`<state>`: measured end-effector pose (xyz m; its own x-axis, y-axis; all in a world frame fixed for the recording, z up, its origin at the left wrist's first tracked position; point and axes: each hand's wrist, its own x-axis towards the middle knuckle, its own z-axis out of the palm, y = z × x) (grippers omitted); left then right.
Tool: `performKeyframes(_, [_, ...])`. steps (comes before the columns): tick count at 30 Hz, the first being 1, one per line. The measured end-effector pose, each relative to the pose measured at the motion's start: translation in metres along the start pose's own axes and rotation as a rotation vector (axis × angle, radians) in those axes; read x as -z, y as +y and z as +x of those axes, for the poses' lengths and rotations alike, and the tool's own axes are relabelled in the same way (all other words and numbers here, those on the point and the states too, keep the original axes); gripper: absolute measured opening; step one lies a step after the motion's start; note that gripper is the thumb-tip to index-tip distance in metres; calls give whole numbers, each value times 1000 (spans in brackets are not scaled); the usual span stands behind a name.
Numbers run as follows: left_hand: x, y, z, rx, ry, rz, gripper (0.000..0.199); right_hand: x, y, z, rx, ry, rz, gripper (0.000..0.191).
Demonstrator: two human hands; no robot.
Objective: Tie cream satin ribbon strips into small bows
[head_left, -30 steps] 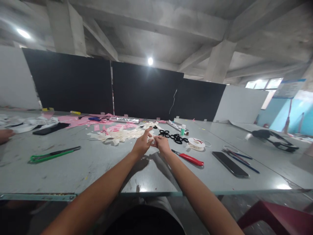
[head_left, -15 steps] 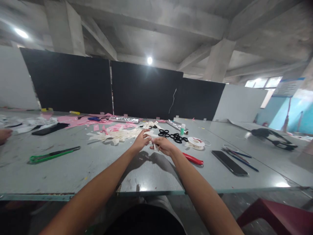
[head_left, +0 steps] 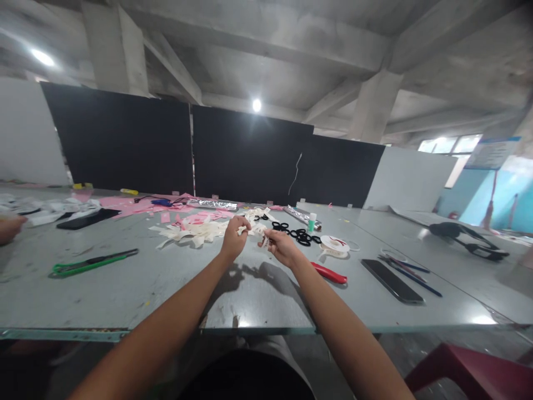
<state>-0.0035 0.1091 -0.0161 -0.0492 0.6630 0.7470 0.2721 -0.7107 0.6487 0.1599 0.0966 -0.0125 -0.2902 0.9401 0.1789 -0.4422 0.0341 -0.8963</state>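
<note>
Above the worktable, we pinch a small printed strip in the fingertips of our right hand, the nearer of the two. It sits on the left side of those fingers, its long axis too blurred to tell. Our left hand is just across a narrow gap, fingers curled; whether they grip anything we cannot tell. Cream fabric strips lie beyond the left wrist, black rings beyond the right.
</note>
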Motion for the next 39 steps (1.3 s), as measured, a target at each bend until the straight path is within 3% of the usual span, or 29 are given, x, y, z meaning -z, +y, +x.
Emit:
performKeyframes(3, [3,5,-3,-117,-76,175,13,2,2,4,58,9,-29,17])
performKeyframes(8, [-2,1,-4,-69,-83,200,8,-1,5,1,68,-7,-137,25])
performKeyframes(16, [-9,-9,-3,78,-128,-7,13,-6,7,1,92,114,-113,20])
performKeyframes(24, [-13,-7,-4,171,-113,-102,19,-5,7,3,58,119,-25,28])
performKeyframes(32, [-18,-16,-4,388,-96,-306,19,-11,9,0,25,95,8,29])
performKeyframes(39, [-19,-16,-4,325,-157,-322,19,-12,6,-3,2,77,50,27])
